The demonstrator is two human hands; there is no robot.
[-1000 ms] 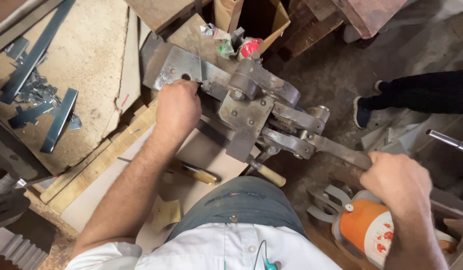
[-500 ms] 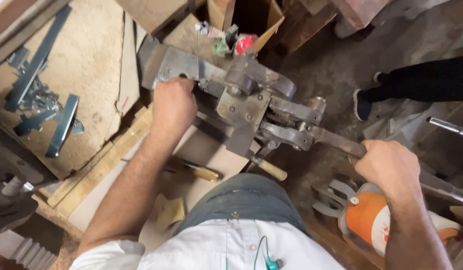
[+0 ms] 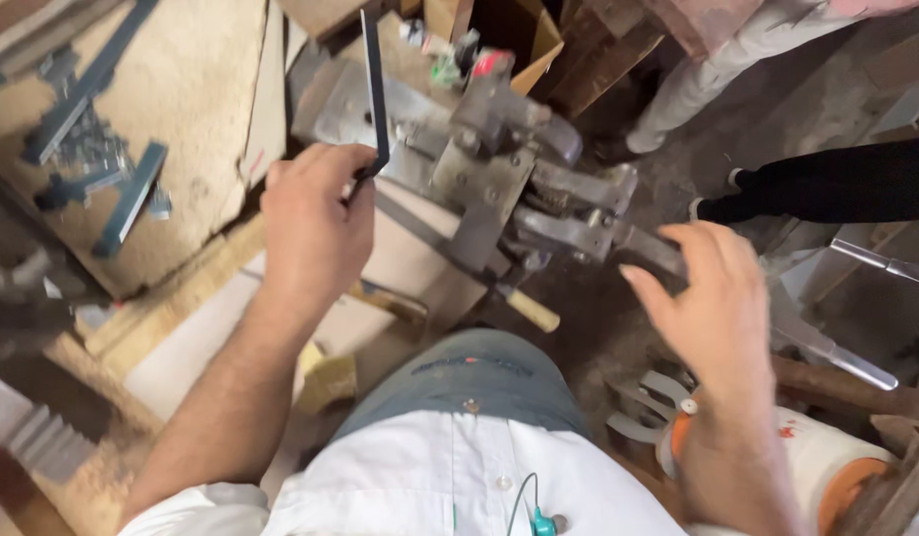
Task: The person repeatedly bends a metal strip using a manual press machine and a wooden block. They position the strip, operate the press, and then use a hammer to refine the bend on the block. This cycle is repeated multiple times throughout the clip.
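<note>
Left hand [image 3: 315, 223]: was closed around the bottom of a thin dark metal strip [image 3: 374, 89], at about 10 o'clock from the lap.
Metal strip: stood almost straight up, top end near 12 o'clock, low end just beside the grey machine [image 3: 499, 169].
Right hand [image 3: 712, 303]: was open, fingers spread, held nothing; hovered over the long grey handle [image 3: 668, 258] at 3 o'clock, touching or just above it, could not tell which.
Machine: sat in the middle on the desk [image 3: 181, 89], heavy, with bolts and hinged arms.
Risk, pinch: could squash a finger, since the left hand sat close to the machine's mouth while the right reached for the handle.
Risk, slip: could let the strip tip or twist, since only one end was held.
Risk, cut: could scratch skin, if the strip's edge was sharp.
Box [image 3: 524, 35]: brown cardboard, open, at 12 o'clock, with small red and green things beside it.
Round can [image 3: 827, 467]: white and orange with small red marks, at 4 o'clock, lying on its side.
Blue-grey strips [image 3: 102, 169]: lay in a loose pile at 10 o'clock on the desk.
Other people: dark-sleeved leg [image 3: 837, 184] and pale trouser leg [image 3: 722, 65] stood at 2 o'clock.
</note>
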